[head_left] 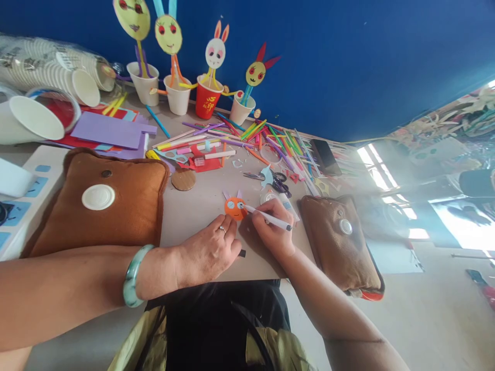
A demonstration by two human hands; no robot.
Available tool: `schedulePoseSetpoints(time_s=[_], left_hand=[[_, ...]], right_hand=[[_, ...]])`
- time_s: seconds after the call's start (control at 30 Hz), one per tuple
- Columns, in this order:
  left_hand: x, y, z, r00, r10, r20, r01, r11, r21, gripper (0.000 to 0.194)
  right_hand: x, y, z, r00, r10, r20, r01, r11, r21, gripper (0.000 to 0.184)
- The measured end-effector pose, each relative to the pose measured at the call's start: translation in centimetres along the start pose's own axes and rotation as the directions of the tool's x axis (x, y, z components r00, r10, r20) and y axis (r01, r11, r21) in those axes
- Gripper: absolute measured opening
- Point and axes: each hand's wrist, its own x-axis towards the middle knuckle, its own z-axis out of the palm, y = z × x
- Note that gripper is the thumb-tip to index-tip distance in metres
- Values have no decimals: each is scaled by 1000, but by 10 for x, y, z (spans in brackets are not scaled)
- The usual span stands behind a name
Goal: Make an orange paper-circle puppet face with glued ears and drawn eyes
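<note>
An orange round paper face lies on the table, with pale blue eyes, a drawn smile and two light purple ears. The fingers of my left hand are bent together and press on its lower edge. My right hand is closed round a white marker pen, whose tip touches the face's right eye. A small black marker cap pokes out beside my left thumb; the rest of it is hidden. Just beyond the face lie scissors with dark purple handles and a light blue paper scrap.
Brown cushion-like pads lie left and right. A cardboard disc rests near the left pad. Coloured sticks and markers spread behind, with a phone. Several paper-face puppets in cups line the blue wall.
</note>
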Motion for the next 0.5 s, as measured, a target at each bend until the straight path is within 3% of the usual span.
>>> schedulePoseSetpoints(time_s=[0.5], left_hand=[[-1, 1, 4, 1000, 8, -17, -8, 1000, 26, 29]], right_hand=[[0, 0, 1, 999, -26, 20, 25, 999, 21, 9]])
